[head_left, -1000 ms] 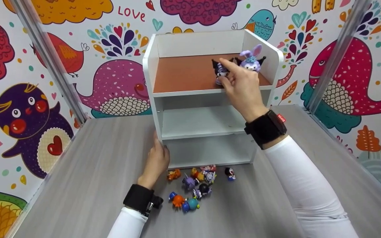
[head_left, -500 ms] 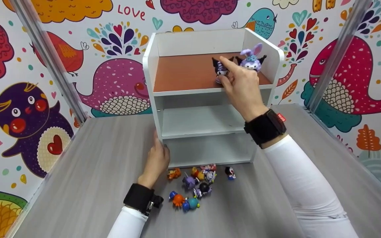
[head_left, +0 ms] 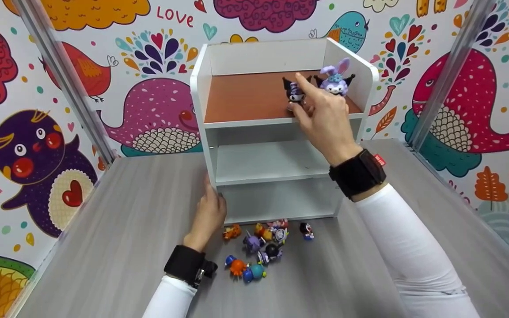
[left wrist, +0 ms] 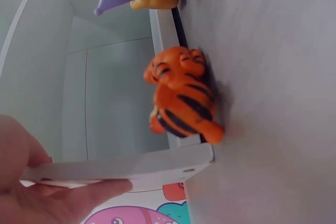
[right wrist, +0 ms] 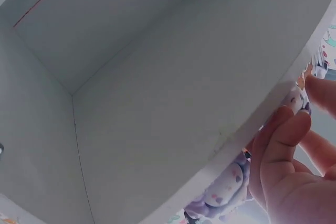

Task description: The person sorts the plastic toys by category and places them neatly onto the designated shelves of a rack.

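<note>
My right hand [head_left: 327, 117] pinches a small black-eared figurine [head_left: 294, 93] with a purple-striped head, at the front edge of the brown top of a white shelf unit [head_left: 276, 179]. Just right of it, partly behind the hand, stands a lilac rabbit-eared figurine [head_left: 335, 84] with a pale face. My left hand [head_left: 208, 216] grips the unit's left side panel [left wrist: 126, 167], thumb on the inner face and fingers along the outer one in the left wrist view. An orange black-striped tiger figurine [left wrist: 184, 95] lies on the table by the panel's foot.
In front of the unit, on the grey table [head_left: 148, 247], lies a cluster of several small figurines [head_left: 254, 243]. A black-and-white figurine [head_left: 307, 231] stands apart to its right. Patterned wall panels [head_left: 157, 106] close off the back and sides.
My right wrist has shifted slightly to the right while the fingers stay at the black-eared figurine. The left hand and the shelf unit hold still.
</note>
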The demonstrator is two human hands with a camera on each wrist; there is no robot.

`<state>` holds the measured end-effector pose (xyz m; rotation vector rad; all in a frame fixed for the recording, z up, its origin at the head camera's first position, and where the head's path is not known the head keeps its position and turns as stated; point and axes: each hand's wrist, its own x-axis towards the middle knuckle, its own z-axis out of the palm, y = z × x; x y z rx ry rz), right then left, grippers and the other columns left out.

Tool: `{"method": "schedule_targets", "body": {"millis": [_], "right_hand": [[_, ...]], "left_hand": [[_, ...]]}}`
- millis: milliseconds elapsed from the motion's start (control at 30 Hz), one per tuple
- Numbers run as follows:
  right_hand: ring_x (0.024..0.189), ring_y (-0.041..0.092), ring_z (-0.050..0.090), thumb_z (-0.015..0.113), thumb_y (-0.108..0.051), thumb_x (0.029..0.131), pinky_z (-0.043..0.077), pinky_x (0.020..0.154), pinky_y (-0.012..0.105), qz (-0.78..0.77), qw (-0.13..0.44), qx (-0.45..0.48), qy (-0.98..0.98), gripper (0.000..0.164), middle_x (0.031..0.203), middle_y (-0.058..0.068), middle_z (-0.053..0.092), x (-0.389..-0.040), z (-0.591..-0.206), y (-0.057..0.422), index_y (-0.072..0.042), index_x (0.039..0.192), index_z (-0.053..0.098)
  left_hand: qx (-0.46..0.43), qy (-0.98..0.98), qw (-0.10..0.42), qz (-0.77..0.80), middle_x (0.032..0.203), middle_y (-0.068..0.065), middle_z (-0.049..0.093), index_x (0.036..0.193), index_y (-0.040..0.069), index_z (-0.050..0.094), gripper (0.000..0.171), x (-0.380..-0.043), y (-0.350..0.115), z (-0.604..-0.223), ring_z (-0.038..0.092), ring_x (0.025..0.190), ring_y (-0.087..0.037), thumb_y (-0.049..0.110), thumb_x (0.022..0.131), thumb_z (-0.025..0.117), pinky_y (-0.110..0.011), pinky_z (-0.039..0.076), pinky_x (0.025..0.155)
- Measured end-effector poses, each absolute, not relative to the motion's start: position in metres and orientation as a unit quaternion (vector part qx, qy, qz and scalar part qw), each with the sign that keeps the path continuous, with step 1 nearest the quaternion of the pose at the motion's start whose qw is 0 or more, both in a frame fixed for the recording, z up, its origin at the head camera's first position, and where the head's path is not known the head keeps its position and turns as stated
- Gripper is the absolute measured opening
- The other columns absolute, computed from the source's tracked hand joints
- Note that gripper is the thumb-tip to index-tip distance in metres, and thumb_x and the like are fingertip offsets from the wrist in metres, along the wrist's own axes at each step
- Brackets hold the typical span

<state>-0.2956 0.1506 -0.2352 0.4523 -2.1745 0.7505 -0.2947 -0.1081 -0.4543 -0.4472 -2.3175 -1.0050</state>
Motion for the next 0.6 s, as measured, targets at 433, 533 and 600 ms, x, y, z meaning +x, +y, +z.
{"method": "schedule_targets", "body": {"millis": [433, 533, 600], "right_hand": [[0.076, 0.03, 0.064, 0.072, -0.016, 0.092, 0.047, 0.071, 0.037, 0.293, 0.405, 0.191, -0.845, 0.051, 0.088, 0.017, 0.072, -0.278, -0.242, 0.158, -0.01, 0.141, 0.059], [0.073, 0.029, 0.062, 0.072, -0.018, 0.093, 0.044, 0.069, 0.033, 0.288, 0.409, 0.199, -0.843, 0.05, 0.1, 0.016, 0.075, -0.271, -0.245, 0.16, -0.009, 0.141, 0.059], [0.071, 0.028, 0.061, 0.072, -0.019, 0.093, 0.042, 0.068, 0.031, 0.277, 0.414, 0.204, -0.843, 0.049, 0.107, 0.016, 0.075, -0.266, -0.248, 0.162, -0.009, 0.139, 0.06]], "left_hand": [[-0.157, -0.871, 0.281, -0.371, 0.109, -0.044, 0.062, 0.149, -0.015, 0.016, 0.064, -0.294, -0.108, -0.454, 0.068, 0.075, -0.048, -0.008, 0.094, 0.048, -0.053, 0.051, 0.059], [-0.155, -0.871, 0.28, -0.372, 0.108, -0.043, 0.062, 0.15, -0.013, 0.016, 0.065, -0.294, -0.107, -0.454, 0.068, 0.075, -0.048, -0.008, 0.094, 0.048, -0.053, 0.051, 0.059], [-0.155, -0.871, 0.275, -0.377, 0.111, -0.043, 0.062, 0.15, -0.012, 0.015, 0.065, -0.295, -0.107, -0.454, 0.068, 0.077, -0.048, -0.008, 0.094, 0.048, -0.053, 0.052, 0.061]]}}
